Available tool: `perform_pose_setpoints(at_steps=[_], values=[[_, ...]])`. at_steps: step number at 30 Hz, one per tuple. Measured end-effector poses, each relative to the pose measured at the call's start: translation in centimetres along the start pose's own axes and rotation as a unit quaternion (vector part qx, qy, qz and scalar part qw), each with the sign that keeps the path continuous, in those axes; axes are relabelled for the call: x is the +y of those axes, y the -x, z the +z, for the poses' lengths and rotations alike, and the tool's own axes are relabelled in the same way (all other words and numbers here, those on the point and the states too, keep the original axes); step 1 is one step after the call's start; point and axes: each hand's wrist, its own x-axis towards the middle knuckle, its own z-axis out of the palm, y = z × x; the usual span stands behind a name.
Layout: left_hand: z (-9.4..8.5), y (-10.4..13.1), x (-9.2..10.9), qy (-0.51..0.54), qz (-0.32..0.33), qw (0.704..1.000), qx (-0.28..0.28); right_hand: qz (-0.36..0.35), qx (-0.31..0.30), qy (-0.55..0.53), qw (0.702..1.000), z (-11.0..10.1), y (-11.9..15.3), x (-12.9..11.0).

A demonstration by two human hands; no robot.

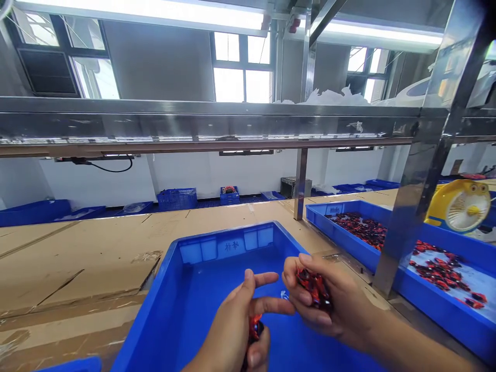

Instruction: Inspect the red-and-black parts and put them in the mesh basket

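Over a blue tray [228, 248], my left hand [242, 323] holds red and black pieces [254, 329] against the palm with its lower fingers, while its index and middle fingers stretch toward the other hand. My right hand [329, 299] is curled around several shiny red and black pieces [314, 289]. The left fingertips come up close to the right hand's fingers; whether they touch is hard to tell. Both palms partly hide what lies in them. The visible floor of the tray is bare blue plastic with a small white mark beside the right hand.
A second blue tray [341, 209] at the right holds many red and black pieces [437, 271]. A metal post [411, 206] rises beside it, near a yellow fan [461, 206]. Cardboard [96, 253] covers the table. A metal shelf beam [194, 124] crosses above.
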Motion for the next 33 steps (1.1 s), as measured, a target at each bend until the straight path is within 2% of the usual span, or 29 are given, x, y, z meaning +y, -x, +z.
perform_pose_setpoints(at_steps=[2,4,7,9,13,16,21,23,26,28,31,33], values=[[0.0,0.0,0.1,0.042,-0.023,0.999,-0.009,0.001,0.009,0.053,0.999,0.0,-0.1,-0.2],[-0.1,-0.1,0.1,0.055,-0.032,0.998,-0.006,-0.01,0.022,0.157,0.987,0.5,0.0,-0.3],[-0.1,-0.3,-0.1,0.037,-0.021,0.999,-0.006,-0.072,0.051,0.327,0.941,1.6,0.4,-0.3],[-0.1,-0.4,-0.2,0.037,-0.008,0.999,-0.008,-0.108,0.061,0.402,0.907,1.9,0.6,-0.1],[-0.2,-0.6,-0.3,0.036,0.015,0.999,0.024,-0.149,0.059,0.476,0.865,1.8,0.5,0.3],[-0.3,-0.5,-0.2,0.026,0.003,0.999,0.038,-0.168,0.038,0.505,0.845,1.6,0.4,0.4],[-0.2,-0.5,-0.3,0.015,-0.026,0.999,0.029,-0.13,-0.028,0.482,0.866,1.6,0.6,0.3],[-0.2,-0.5,-0.3,-0.004,-0.042,0.999,0.02,-0.111,-0.036,0.467,0.876,1.6,0.6,0.4],[-0.2,-0.4,0.0,-0.059,-0.021,0.998,0.013,-0.085,-0.008,0.448,0.89,1.6,0.6,0.5],[-0.1,-0.2,0.3,-0.123,0.015,0.992,0.033,-0.079,0.034,0.432,0.898,1.6,0.5,0.4],[0.2,-0.1,0.8,-0.225,0.079,0.969,0.066,-0.074,0.097,0.39,0.913,1.5,0.4,-0.1],[0.2,-0.2,0.8,-0.254,0.12,0.958,0.062,-0.076,0.117,0.364,0.921,1.4,0.3,-0.2]])
